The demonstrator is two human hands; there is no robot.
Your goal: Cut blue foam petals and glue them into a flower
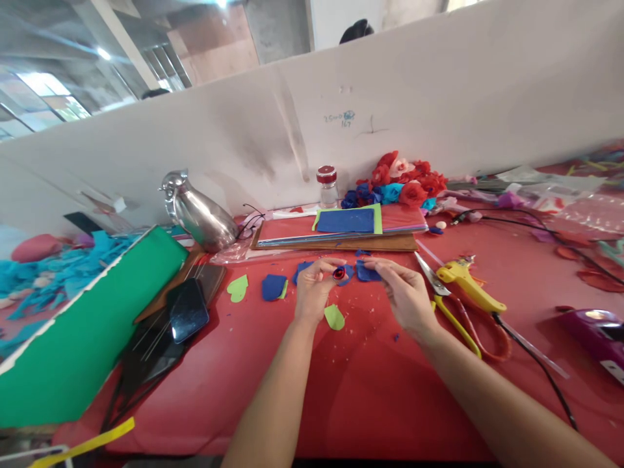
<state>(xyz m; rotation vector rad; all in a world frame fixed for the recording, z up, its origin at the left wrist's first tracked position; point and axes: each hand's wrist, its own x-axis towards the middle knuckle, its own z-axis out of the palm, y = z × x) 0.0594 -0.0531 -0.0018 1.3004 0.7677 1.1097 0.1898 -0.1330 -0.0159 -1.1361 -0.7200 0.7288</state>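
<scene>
My left hand [316,286] is closed round a small rolled flower bud [339,273], dark red inside with a blue outer edge. To its right, my right hand [405,292] has thumb and fingertips pinched together over a blue petal piece [368,273]. Whether the fingers grip that piece or only hover over it is not clear. More blue petals [273,286] lie left of my hands. A light green heart-shaped petal [237,288] is farther left, and another green petal [335,317] lies just below the bud.
Scissors [455,312] and a yellow glue gun [470,281] with a black cord lie right. Behind my hands is a sheet stack [341,240], with a jar [327,185] and finished flowers [404,182]. A metal jug [202,214], phone [188,311] and green box [88,331] stand left.
</scene>
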